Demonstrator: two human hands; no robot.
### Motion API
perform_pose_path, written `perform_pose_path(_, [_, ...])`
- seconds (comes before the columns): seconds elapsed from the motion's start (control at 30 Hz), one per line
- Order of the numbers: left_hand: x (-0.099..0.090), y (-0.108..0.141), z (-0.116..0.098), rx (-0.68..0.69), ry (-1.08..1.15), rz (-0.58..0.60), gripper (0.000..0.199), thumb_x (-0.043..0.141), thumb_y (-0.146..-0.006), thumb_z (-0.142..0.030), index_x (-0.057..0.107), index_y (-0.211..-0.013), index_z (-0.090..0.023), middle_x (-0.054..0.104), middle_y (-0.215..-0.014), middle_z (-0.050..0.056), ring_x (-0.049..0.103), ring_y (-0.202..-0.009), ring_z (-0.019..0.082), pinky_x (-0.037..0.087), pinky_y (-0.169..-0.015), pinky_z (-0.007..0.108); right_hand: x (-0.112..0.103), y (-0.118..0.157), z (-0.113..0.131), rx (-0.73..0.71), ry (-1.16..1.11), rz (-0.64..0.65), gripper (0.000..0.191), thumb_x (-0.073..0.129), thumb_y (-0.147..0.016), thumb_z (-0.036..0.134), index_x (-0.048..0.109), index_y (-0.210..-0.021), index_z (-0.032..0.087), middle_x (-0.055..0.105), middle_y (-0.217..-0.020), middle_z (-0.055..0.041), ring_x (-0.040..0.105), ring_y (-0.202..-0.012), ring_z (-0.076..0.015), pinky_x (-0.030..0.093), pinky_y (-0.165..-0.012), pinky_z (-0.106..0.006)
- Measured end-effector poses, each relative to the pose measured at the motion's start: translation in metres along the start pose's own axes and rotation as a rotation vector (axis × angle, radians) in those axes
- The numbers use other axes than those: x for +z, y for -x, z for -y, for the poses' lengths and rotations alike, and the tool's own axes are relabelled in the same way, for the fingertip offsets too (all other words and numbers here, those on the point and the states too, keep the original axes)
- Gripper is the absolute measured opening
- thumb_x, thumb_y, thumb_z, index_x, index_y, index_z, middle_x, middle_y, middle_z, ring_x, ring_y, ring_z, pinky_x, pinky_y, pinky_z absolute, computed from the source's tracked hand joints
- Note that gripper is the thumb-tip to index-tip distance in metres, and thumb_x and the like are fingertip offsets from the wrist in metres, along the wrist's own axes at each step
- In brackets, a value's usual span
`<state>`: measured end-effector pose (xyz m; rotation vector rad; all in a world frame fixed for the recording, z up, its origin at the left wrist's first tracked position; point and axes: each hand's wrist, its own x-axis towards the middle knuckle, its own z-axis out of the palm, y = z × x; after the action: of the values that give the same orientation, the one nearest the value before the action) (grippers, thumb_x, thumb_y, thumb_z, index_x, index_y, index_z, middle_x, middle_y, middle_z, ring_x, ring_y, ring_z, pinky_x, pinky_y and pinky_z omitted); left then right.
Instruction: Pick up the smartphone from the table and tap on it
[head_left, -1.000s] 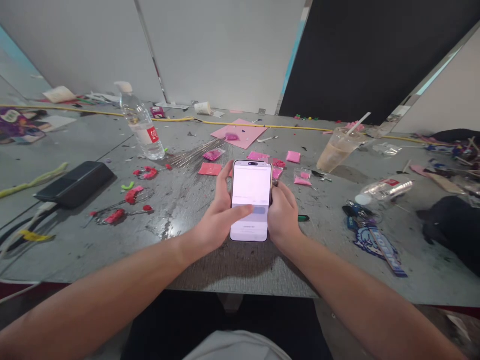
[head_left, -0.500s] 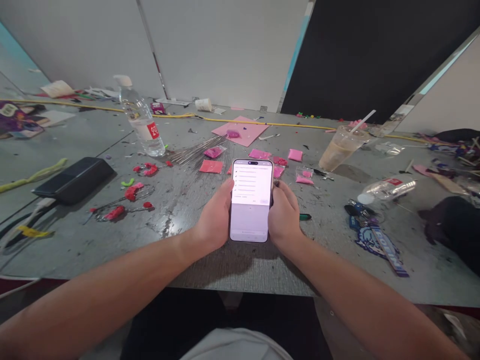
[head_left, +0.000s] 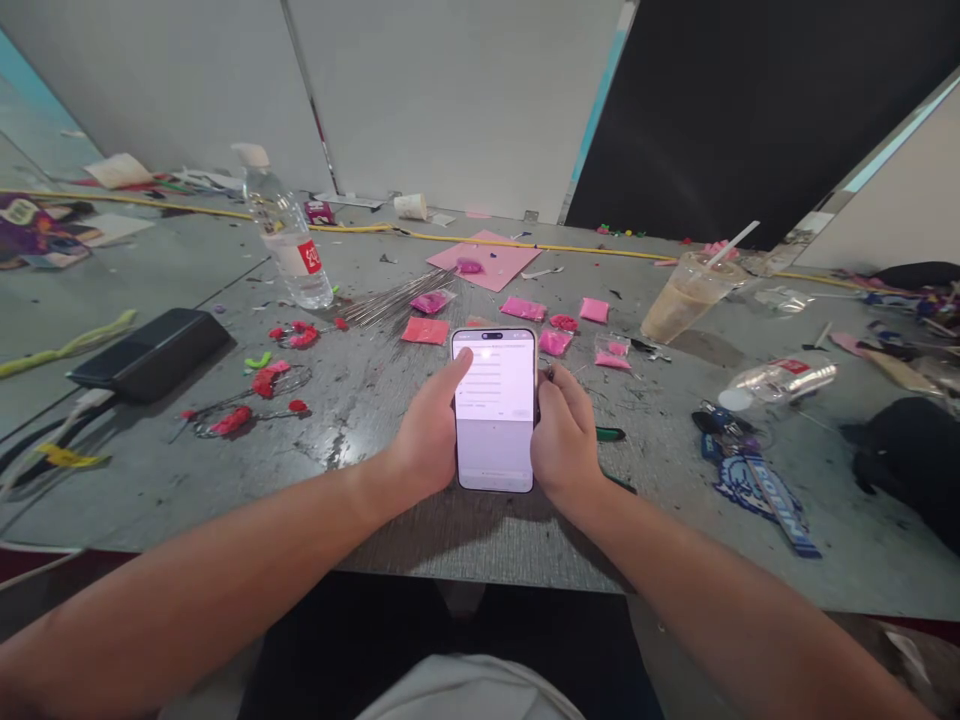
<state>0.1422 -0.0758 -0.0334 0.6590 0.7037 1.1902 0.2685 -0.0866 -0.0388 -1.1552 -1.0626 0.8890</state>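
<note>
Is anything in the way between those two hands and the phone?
Nothing visible. The left hand and right hand already clasp the phone by its sides, the left thumb resting on the screen's upper left corner.

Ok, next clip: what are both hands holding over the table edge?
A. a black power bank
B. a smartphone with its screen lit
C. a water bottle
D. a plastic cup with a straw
B: the left hand and right hand grip a smartphone, its screen lit, left thumb on the glass.

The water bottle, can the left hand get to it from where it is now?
Probably yes. The water bottle stands upright beyond the left hand, with only small pink scraps between them, but that hand would have to let go of the phone.
</note>
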Motion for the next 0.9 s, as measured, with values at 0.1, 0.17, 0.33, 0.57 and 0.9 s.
perform_pose_path(0.1, [-0.0008, 0.0025, 0.0001, 0.068, -0.050, 0.072, 0.044, 0.076, -0.088, -0.054, 0.077, -0.115, -0.019, 0.083, -0.111, 0.011, 0.077, -0.107, 0.037, 0.059, -0.090, 0.049, -0.0007, -0.0004, -0.0005, 0.002, -0.021, 0.001, 0.022, 0.049, -0.086, 0.030, 0.041, -0.066, 0.026, 0.044, -0.064, 0.0047, 0.038, -0.060, -0.0137, 0.028, -0.054, -0.030])
perform_pose_path(0.17, [-0.0026, 0.0041, 0.0009, 0.124, -0.147, 0.093, 0.039, 0.085, -0.083, -0.040, 0.075, -0.115, -0.021, 0.082, -0.111, 0.008, 0.077, -0.102, 0.033, 0.058, -0.087, 0.044, -0.0012, -0.0004, 0.0000, 0.000, -0.027, -0.002, 0.021, 0.049, -0.086, 0.029, 0.042, -0.066, 0.026, 0.045, -0.064, 0.0048, 0.039, -0.060, -0.0136, 0.029, -0.054, -0.030])
perform_pose_path(0.33, [-0.0063, 0.0047, 0.0033, 0.232, -0.291, 0.093, 0.054, 0.096, -0.071, -0.027, 0.068, -0.117, -0.023, 0.080, -0.118, 0.009, 0.075, -0.113, 0.035, 0.058, -0.093, 0.046, -0.0009, 0.0001, 0.0030, -0.001, -0.038, -0.014, 0.022, 0.051, -0.084, 0.030, 0.042, -0.065, 0.025, 0.045, -0.063, 0.0048, 0.040, -0.060, -0.0132, 0.031, -0.055, -0.029])
perform_pose_path(0.57, [-0.0064, 0.0022, 0.0049, 0.241, -0.258, 0.117, 0.055, 0.095, -0.075, -0.028, 0.066, -0.122, -0.025, 0.079, -0.118, 0.006, 0.075, -0.111, 0.030, 0.059, -0.091, 0.041, -0.0014, -0.0020, 0.0016, 0.024, -0.048, -0.016, 0.021, 0.051, -0.083, 0.030, 0.042, -0.065, 0.025, 0.045, -0.063, 0.0051, 0.040, -0.060, -0.0130, 0.032, -0.054, -0.028])
perform_pose_path(0.9, [-0.0017, 0.0008, 0.0047, 0.137, -0.033, 0.102, 0.039, 0.079, -0.083, -0.044, 0.070, -0.112, -0.019, 0.081, -0.096, 0.007, 0.076, -0.084, 0.028, 0.058, -0.070, 0.038, -0.0017, -0.0031, -0.0010, 0.053, -0.082, -0.005, 0.023, 0.052, -0.085, 0.029, 0.037, -0.066, 0.026, 0.039, -0.064, 0.0059, 0.032, -0.058, -0.0118, 0.027, -0.052, -0.027])
